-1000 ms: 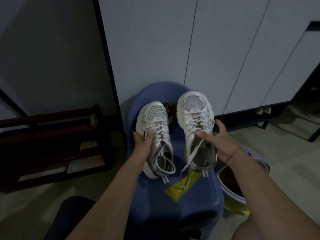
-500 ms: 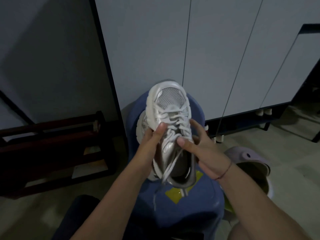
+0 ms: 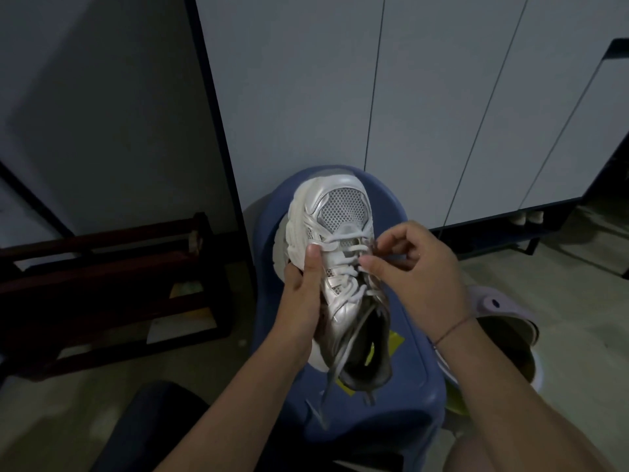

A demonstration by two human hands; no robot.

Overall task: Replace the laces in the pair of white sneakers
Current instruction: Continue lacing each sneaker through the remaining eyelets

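One sneaker [image 3: 335, 260] is now raised over the blue stool [image 3: 408, 386]; a second ago both were held. The left hand [image 3: 303, 301] grips its side; the right hand [image 3: 418, 270] seems to pinch a lace [image 3: 347, 248] near the toe. Unlacing is likely starting.

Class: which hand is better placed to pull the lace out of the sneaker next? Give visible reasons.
Right, probably. The right hand pinches the lace at the middle crossings, while the left hand grips the sneaker by its side, steadying it above the blue stool.
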